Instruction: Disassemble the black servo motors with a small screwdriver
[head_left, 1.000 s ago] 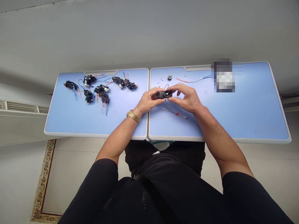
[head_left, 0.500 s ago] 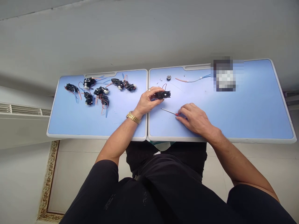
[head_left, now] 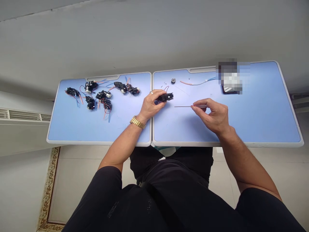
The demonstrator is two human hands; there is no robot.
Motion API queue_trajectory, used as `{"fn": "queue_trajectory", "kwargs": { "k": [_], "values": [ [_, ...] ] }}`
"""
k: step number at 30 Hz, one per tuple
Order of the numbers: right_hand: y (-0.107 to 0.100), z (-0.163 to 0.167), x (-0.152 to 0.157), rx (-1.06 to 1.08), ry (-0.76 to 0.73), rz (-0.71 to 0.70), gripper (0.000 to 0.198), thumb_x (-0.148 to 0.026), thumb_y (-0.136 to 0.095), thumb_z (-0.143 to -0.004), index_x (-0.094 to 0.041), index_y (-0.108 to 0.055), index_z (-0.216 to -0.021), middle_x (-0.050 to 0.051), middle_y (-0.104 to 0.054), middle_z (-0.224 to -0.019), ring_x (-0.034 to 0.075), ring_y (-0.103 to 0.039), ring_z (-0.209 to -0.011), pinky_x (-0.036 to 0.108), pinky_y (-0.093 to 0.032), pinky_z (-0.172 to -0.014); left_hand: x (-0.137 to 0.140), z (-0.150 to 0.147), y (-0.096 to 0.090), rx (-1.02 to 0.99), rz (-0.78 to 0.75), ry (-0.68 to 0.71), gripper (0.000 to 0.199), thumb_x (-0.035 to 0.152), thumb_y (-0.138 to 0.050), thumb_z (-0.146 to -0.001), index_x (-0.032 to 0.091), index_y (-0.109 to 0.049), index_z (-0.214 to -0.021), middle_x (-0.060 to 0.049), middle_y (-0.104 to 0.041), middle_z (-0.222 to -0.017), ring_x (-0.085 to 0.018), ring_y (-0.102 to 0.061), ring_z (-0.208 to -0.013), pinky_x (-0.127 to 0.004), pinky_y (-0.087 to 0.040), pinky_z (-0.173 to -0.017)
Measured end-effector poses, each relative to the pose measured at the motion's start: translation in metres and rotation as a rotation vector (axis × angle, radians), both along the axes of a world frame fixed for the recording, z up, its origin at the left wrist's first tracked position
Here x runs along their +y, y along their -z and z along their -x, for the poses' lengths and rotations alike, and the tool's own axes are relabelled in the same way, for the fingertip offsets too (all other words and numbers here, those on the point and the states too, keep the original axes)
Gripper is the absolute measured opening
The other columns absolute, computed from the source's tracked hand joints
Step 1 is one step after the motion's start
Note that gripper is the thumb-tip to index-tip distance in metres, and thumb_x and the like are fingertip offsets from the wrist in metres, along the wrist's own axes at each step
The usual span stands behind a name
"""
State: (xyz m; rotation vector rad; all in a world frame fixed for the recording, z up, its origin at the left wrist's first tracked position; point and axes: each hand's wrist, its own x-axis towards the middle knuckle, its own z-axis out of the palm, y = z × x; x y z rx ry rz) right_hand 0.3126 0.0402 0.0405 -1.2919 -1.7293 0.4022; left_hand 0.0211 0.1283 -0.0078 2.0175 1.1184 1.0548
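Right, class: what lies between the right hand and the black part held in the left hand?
In the head view, the screwdriver shaft extends from the right hand toward the black part, stopping short; blue tabletop shows beneath.

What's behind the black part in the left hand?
Behind the black part: wires, small dark bits and a round black piece. Covered: its end within the left hand, and whatever's underneath.

Tabletop [head_left: 260,112] lt blue w/ wht rim [head_left: 98,142]; held part [head_left: 170,96] blk; watch [head_left: 138,122] gold; shirt [head_left: 173,196] blk; floor border [head_left: 50,180] brn/cream scrollwork.
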Motion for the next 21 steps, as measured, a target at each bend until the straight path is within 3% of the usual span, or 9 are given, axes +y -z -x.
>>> {"fn": "queue_trajectory", "kwargs": {
  "k": [7,21],
  "values": [
    [0.003,0.021,0.015,0.020,0.026,-0.108,0.006,-0.034,-0.075,-0.102,-0.030,-0.078,-0.100,0.002,-0.086,-0.091,0.023,-0.079,-0.074,0.042,-0.063,-0.064,0.002,0.001,0.004,0.087,-0.038,-0.059,0.041,0.013,-0.075,-0.089,0.023,-0.080,-0.129,-0.011,-0.079,-0.136,-0.028,-0.073,-0.126,-0.049,-0.060,-0.115],
    [0.027,0.032,0.039,-0.208,-0.039,-0.139,0.016,-0.032,-0.065,-0.108,-0.029,-0.080,-0.102,0.004,-0.087,-0.093,0.026,-0.079,-0.084,0.045,-0.063,-0.077,0.002,0.002,0.009,0.101,0.024,-0.066,0.042,0.013,-0.076,-0.092,0.022,-0.079,-0.132,-0.011,-0.075,-0.140,-0.030,-0.069,-0.132,-0.049,-0.055,-0.122]
  ]
}}
